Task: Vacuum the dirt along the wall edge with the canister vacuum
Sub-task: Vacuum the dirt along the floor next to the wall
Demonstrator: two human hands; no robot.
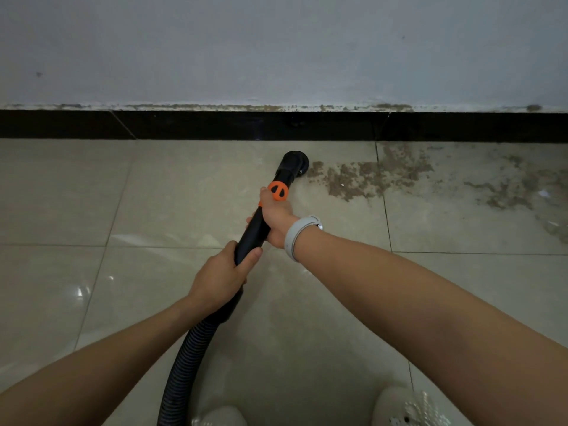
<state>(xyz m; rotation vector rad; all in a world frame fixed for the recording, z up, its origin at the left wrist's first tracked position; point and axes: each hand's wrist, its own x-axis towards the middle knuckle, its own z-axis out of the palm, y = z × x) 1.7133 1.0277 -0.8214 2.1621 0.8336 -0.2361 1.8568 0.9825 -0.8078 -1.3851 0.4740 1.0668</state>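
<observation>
A pale grey wall (276, 47) fills the upper third of the frame, with a black baseboard (215, 125) running across below it. Glossy beige floor tiles (61, 195) cover everything beneath. A spread of brown dirt (362, 178) lies on the tiles at centre right, near the baseboard, thinning out toward the right edge. A ribbed black vacuum hose (187, 358) rises from the bottom edge, left of centre, into a rigid black wand (253, 232) that slants up to a round black nozzle (295, 162) just left of the dirt patch. The left hand (221, 279) wraps around the wand's lower end at mid-frame. The right hand (275, 218) grips the wand higher up, just below an orange collar (278, 190). A white watch band (296, 235) circles the right wrist. Two pale shoes (408, 408) show at the bottom edge.
</observation>
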